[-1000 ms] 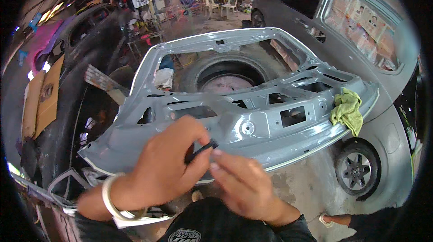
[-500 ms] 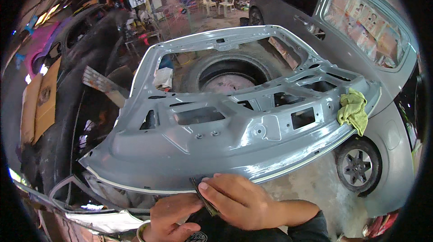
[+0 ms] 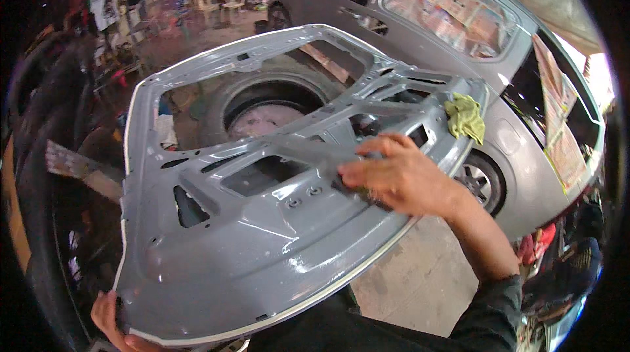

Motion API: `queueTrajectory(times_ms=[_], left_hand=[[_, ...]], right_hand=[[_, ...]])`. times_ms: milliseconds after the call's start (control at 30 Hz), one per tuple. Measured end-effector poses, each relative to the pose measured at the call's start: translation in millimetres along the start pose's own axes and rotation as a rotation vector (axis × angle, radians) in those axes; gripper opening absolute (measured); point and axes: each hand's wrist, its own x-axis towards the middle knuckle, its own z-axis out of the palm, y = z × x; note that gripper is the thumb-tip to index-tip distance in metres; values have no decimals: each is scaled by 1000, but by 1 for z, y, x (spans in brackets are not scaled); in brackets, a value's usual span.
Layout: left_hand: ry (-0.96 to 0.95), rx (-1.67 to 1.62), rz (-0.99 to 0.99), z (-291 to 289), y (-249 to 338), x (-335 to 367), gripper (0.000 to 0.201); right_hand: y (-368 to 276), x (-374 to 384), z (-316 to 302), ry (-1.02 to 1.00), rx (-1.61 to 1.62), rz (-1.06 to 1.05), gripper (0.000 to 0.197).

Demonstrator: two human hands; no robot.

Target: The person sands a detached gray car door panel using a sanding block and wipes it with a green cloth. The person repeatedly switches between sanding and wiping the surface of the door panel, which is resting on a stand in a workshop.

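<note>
A grey car tailgate panel (image 3: 216, 257) with several cut-outs and a pale strip along its edge lies before me. At its near left corner my left hand (image 3: 113, 323) grips the edge, fingers on the outer side and thumb low at the front. My right hand (image 3: 400, 178) is over the panel's middle right, somewhat blurred, its fingers bent over a dark folded sheet, perhaps sandpaper, mostly hidden under the palm. A yellow-green cloth (image 3: 464, 119) drapes over the panel's right end.
A large tyre (image 3: 220, 112) lies beneath the panel's window opening. A grey car (image 3: 505, 132) with paper-covered windows stands close on the right. To the left are dark car bodywork and a long pale board (image 3: 79, 167). Plastic chairs (image 3: 234, 1) and cluttered shelves stand at the back.
My hands have parted: the right moved up and forward over the panel with the dark sheet, the left went to the panel's near left corner. The view has swung right.
</note>
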Motion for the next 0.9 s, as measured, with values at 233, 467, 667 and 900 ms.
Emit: queueTrajectory(times_ms=[233, 467, 667, 900], left_hand=[[383, 365, 458, 25, -29, 9, 63], [563, 410, 544, 49, -20, 30, 57], [685, 503, 626, 56, -12, 37, 51], [642, 558, 491, 44, 5, 34, 43]], right_hand=[[-25, 3, -3, -56, -31, 103, 30], [-68, 1, 11, -88, 379, 50, 36], [-86, 16, 5, -85, 361, 69, 36], [-120, 60, 27, 55, 501, 176, 39]])
